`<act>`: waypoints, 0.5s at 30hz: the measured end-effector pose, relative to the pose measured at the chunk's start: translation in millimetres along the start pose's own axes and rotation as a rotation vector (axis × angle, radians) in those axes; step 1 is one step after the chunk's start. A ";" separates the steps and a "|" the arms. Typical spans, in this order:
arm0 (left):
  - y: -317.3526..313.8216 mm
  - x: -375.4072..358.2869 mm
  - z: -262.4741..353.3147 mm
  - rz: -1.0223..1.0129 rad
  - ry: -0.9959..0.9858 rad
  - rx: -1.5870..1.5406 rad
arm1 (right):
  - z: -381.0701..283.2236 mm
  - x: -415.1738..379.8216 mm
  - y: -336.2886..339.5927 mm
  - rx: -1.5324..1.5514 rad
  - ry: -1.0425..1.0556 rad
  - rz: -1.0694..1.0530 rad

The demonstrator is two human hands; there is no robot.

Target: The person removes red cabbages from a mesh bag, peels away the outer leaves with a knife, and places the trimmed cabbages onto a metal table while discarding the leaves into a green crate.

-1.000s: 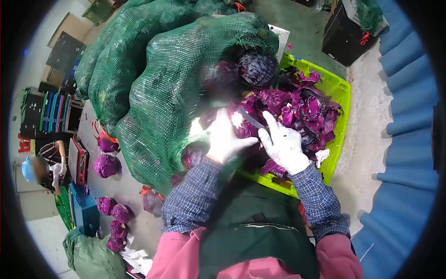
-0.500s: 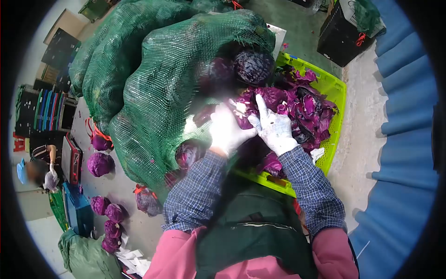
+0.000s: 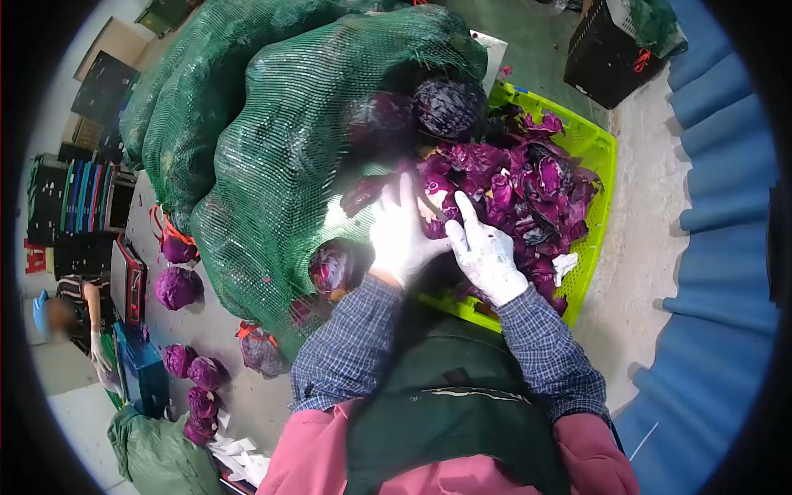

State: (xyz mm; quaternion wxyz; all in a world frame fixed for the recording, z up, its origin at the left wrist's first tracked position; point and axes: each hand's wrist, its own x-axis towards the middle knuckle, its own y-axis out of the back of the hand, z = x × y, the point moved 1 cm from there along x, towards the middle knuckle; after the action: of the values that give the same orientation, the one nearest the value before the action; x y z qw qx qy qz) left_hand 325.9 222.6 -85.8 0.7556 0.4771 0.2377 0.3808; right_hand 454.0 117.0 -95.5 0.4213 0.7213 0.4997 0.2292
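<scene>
A red cabbage with a pale patch lies just beyond my fingertips, at the near side of the leaf pile. My left hand, white-gloved and washed out by glare, has its fingers stretched forward along the left of this cabbage, thumb out to the right. My right hand, in a stained white glove, points its index finger at the cabbage's right side. The thumb sides of both hands nearly meet. Whether either palm touches the cabbage is hidden. Loose purple cabbage leaves fill the yellow-green crate.
Green mesh sacks of cabbages bulge on my left; a dark cabbage shows at one's mouth. Several cabbages lie on the floor. A black crate stands at the far right, beside blue sheeting. Another person is at far left.
My left fingers have straightened and spread forward, and my right hand has shifted slightly down. More of the cabbage's pale patch shows. The other person's gloved hand has moved lower.
</scene>
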 end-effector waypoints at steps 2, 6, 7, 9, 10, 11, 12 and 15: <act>-2.9 0.4 0.3 0.014 -0.017 0.062 | 6.8 4.5 -11.1 -0.006 0.027 0.066; 0.9 3.4 9.3 -0.035 0.030 -0.016 | 5.7 24.0 -3.4 -0.073 0.043 0.096; -1.7 2.9 8.8 -0.007 0.034 0.004 | 2.8 29.8 -2.8 -0.108 0.024 0.075; -9.5 2.0 5.6 0.050 0.041 0.041 | 4.6 32.2 -9.8 -0.091 0.062 0.149; -12.0 1.0 4.5 0.065 0.023 0.048 | 5.6 32.9 -11.3 -0.086 0.085 0.182; -13.2 1.4 5.8 0.073 0.036 0.046 | 7.5 37.7 -10.1 -0.087 0.046 0.169; -15.0 1.0 8.1 0.077 0.047 0.045 | 10.0 45.6 -8.1 -0.087 0.004 0.156; -18.9 -15.0 13.5 0.083 0.023 0.022 | 38.3 82.1 7.0 0.061 -0.186 0.218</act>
State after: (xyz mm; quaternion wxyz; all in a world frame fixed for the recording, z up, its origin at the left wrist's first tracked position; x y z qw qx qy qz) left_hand 333.3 198.5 -97.1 0.7311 0.4904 0.2305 0.4145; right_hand 518.9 176.5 -117.7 0.4160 0.8020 0.3839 0.1906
